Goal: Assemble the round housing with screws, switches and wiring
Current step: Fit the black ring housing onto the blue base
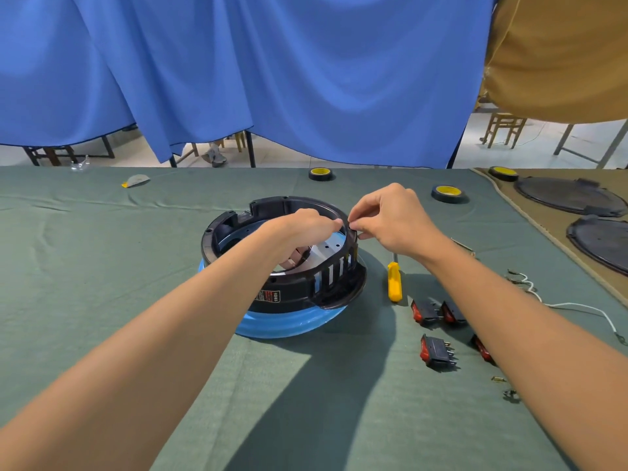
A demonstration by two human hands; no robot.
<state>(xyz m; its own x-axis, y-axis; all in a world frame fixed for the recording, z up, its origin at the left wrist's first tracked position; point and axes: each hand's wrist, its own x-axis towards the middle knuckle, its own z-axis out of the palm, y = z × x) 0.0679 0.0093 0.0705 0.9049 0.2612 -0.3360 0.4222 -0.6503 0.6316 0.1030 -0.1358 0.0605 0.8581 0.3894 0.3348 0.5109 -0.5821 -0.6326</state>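
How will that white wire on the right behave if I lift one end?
Probably floppy: the white wire lies in loose curves on the green cloth. Likely light, since it looks thin. The far end would probably trail behind.

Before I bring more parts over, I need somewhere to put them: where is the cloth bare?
Bare: the green cloth left of the housing, and the near stretch between the forearms below the blue ring. Crowded: right of the housing, with the yellow screwdriver, red switches and white wire; tape rolls line the far edge.
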